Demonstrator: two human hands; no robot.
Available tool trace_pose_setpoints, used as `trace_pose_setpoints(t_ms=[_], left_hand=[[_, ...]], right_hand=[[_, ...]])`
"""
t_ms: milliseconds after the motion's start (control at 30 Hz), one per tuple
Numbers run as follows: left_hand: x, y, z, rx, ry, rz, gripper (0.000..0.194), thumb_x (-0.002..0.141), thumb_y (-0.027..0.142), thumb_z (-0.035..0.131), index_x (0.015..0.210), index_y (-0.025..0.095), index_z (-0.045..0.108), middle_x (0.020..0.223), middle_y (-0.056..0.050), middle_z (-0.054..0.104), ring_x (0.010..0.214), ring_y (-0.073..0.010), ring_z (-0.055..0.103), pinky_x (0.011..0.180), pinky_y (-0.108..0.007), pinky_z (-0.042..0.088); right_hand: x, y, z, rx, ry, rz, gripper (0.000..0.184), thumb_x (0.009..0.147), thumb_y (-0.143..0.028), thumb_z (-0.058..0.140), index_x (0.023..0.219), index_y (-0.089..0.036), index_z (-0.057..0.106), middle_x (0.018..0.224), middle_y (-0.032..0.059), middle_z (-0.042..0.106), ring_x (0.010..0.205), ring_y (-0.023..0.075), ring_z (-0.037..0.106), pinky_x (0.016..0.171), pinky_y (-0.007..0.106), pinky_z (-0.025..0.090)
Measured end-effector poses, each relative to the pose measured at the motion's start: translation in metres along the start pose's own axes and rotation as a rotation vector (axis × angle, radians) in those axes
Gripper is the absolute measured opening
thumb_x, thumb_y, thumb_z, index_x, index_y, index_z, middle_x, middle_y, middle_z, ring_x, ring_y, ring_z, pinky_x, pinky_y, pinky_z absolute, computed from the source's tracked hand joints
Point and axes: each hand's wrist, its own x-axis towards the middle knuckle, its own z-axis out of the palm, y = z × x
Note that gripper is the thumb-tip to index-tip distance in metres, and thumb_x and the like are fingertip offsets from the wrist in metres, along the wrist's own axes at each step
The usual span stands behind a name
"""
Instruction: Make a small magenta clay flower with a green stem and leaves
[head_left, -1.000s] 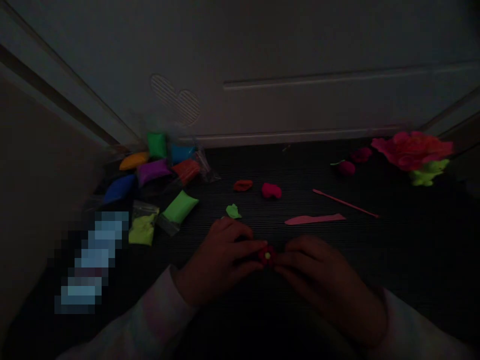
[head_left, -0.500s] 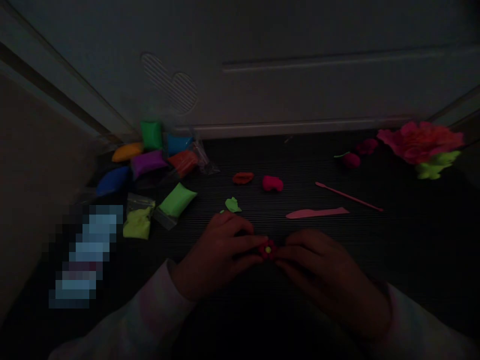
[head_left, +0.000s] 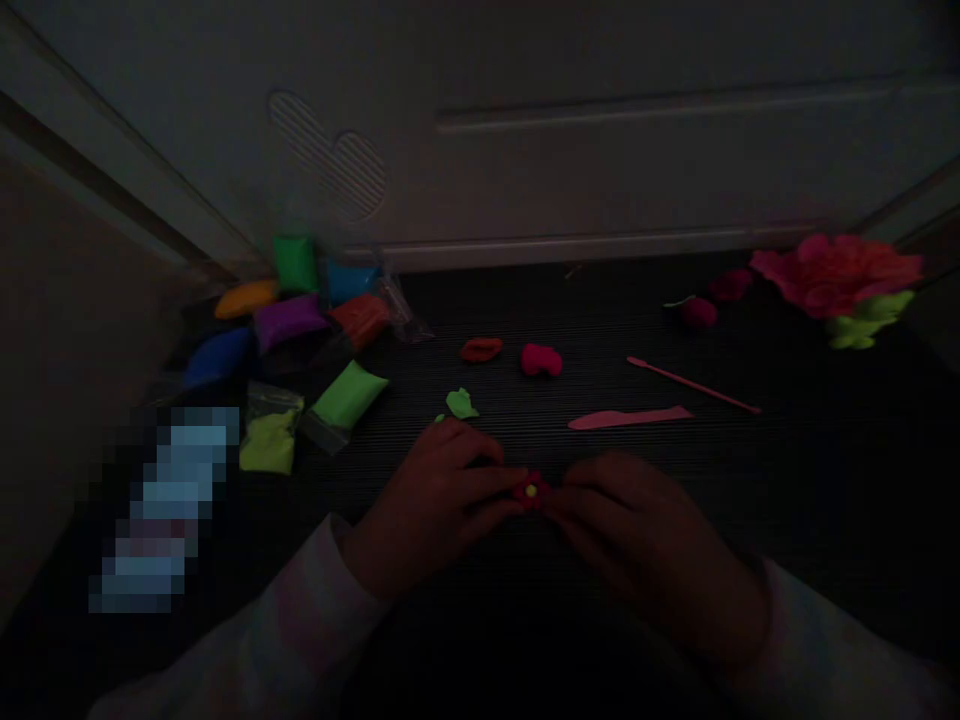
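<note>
A small dark-red clay flower (head_left: 532, 491) with a yellow centre is pinched between both hands, low in the middle of the view. My left hand (head_left: 439, 495) grips its left side with thumb and forefinger. From the right, the fingertips of my right hand (head_left: 637, 530) press on its other edge. Just beyond my left hand lies a scrap of light green clay (head_left: 462, 404). Farther back are a red-orange clay piece (head_left: 481, 349) and a pink clay lump (head_left: 541, 360). A pink modelling knife (head_left: 630, 417) and a thin pink stick tool (head_left: 694, 385) lie beyond my right hand.
Several bags of coloured clay, among them a light green bag (head_left: 349, 397) and a yellow bag (head_left: 270, 440), lie at left near a pixelated bright object (head_left: 161, 510). A large pink flower (head_left: 836, 270) and dark pink pieces (head_left: 699, 312) sit back right, before a pale panel (head_left: 600, 180).
The view has tilted and shifted slightly, so the things on the table appear higher. Both hands keep their hold on the flower, whose petals and centre show a little differently.
</note>
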Motion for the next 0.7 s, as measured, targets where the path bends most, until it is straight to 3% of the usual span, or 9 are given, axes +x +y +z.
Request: trace_pose_setpoints(t_ms=[200,433,567,700], left_hand=[[-0.0008,0.0013,0.0026,0.002,0.013,-0.002,0.018,0.076,0.029,0.056,0.092,0.024,0.063,0.082,0.000,0.058,0.078,-0.0126,0.049,0.073,-0.029,0.040],[-0.0019,0.0003,0.0004,-0.022,-0.017,-0.022,0.031,0.076,0.029,0.056,0.106,0.020,0.055,0.091,-0.003,0.058,0.086,-0.0145,0.049,0.077,-0.031,0.040],[-0.0018,-0.0011,-0.0043,-0.059,-0.071,-0.043,0.022,0.076,0.028,0.057,0.096,0.022,0.059,0.087,-0.001,0.059,0.084,-0.0144,0.049,0.077,-0.031,0.040],[-0.0014,-0.0007,-0.0056,-0.076,-0.050,-0.054,0.013,0.076,0.026,0.057,0.087,0.022,0.060,0.084,-0.001,0.059,0.082,-0.0141,0.050,0.076,-0.031,0.039]], right_hand=[[0.0008,-0.0039,-0.0014,-0.069,0.010,-0.034,0.013,0.080,-0.018,0.049,0.087,-0.019,0.059,0.078,0.0032,0.059,0.067,0.0147,0.050,0.059,0.029,0.042],[0.0002,-0.0031,-0.0034,0.034,0.008,0.003,0.014,0.080,-0.019,0.049,0.091,-0.019,0.056,0.083,0.0026,0.060,0.072,0.0133,0.052,0.064,0.028,0.043],[0.0002,-0.0032,-0.0037,0.006,-0.008,-0.006,0.013,0.080,-0.020,0.048,0.090,-0.019,0.056,0.083,0.0029,0.060,0.072,0.0145,0.052,0.063,0.030,0.043],[0.0000,-0.0037,-0.0036,0.003,-0.020,-0.005,0.014,0.081,-0.020,0.048,0.091,-0.020,0.057,0.084,0.0030,0.060,0.072,0.0142,0.052,0.064,0.030,0.043]])
